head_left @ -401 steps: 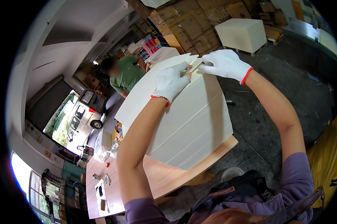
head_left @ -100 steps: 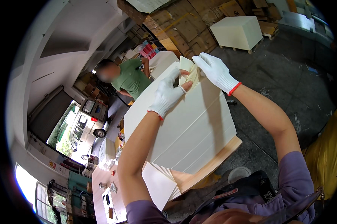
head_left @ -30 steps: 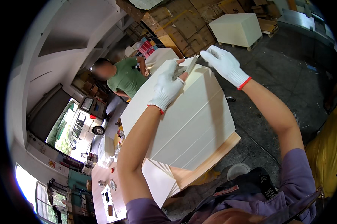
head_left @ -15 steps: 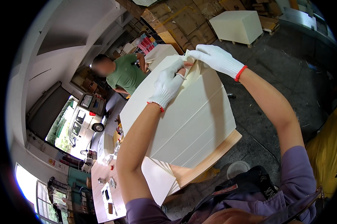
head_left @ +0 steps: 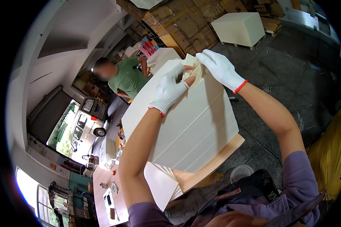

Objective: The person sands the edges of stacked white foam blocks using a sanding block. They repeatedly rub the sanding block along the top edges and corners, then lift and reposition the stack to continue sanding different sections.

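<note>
A tall stack of large off-white sheets [head_left: 189,125] stands before me, and several sheets bend up in a fan [head_left: 196,71] at its far corner. My left hand [head_left: 169,90] lies on the stack in a white knit glove with thumb and fingertip bare. Its thumb and forefinger are apart against the fanned edges. My right hand [head_left: 220,70], in a white glove with a red cuff, rests at the right of the fan with fingers stretched out along the edge. Its thumb is hidden.
A wooden board [head_left: 212,160] lies under the stack, beside more fanned sheets [head_left: 161,185]. A pinkish table [head_left: 100,181] with small items is at left. Another person [head_left: 129,75] in green stands beyond. A white bucket [head_left: 241,172] is on the floor; a wrapped block [head_left: 240,28] sits on a pallet.
My right hand has come off the sheet corner and shifted slightly right and down. My left thumb and forefinger have spread apart, and the fanned corner now stands up more visibly.
</note>
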`<state>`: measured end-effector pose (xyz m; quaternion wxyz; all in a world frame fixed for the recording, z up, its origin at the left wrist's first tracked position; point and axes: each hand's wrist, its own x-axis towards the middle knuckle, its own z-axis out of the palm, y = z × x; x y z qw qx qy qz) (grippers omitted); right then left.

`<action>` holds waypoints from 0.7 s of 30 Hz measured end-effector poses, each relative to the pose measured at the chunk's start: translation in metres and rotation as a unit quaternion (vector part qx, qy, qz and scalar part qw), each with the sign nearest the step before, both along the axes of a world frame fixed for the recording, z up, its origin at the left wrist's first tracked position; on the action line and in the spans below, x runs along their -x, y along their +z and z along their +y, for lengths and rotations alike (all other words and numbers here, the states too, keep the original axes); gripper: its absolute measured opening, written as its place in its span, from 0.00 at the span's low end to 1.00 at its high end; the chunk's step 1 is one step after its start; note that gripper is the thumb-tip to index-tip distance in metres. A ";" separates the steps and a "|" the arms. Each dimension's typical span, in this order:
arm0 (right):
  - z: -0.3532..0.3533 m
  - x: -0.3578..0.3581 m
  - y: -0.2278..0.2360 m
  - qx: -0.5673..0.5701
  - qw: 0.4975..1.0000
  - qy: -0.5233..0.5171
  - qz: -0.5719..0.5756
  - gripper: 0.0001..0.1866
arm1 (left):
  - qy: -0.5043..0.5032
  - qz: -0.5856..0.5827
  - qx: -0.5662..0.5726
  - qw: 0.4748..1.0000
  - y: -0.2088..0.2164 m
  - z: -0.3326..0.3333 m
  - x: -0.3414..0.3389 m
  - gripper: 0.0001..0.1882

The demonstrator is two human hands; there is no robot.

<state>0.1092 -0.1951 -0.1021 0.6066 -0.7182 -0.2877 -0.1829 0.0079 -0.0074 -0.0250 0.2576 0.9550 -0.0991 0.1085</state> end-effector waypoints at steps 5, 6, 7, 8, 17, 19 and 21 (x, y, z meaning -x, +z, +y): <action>-0.001 0.009 0.007 0.032 0.999 -0.017 0.013 0.32 | -0.025 -0.058 -0.022 0.998 0.005 -0.009 0.012 0.18; -0.001 0.008 0.007 0.037 0.999 -0.021 0.010 0.31 | -0.008 -0.041 -0.029 0.999 0.011 -0.015 0.017 0.18; -0.002 0.008 0.006 0.042 0.999 -0.024 0.007 0.31 | 0.001 -0.031 -0.043 0.999 0.012 -0.017 0.018 0.18; -0.002 0.007 0.006 0.038 0.999 -0.024 0.003 0.31 | 0.010 -0.021 -0.057 0.998 0.015 -0.019 0.019 0.18; 0.004 0.001 -0.002 0.013 0.999 -0.028 -0.009 0.27 | 0.014 -0.009 -0.074 0.997 0.012 -0.017 0.016 0.26; 0.003 0.000 -0.003 0.017 0.999 -0.031 -0.009 0.27 | 0.007 -0.023 -0.076 0.997 0.010 -0.016 0.013 0.26; 0.003 0.001 -0.003 0.011 1.000 -0.026 -0.004 0.27 | 0.002 -0.044 -0.079 0.996 0.006 -0.012 0.010 0.23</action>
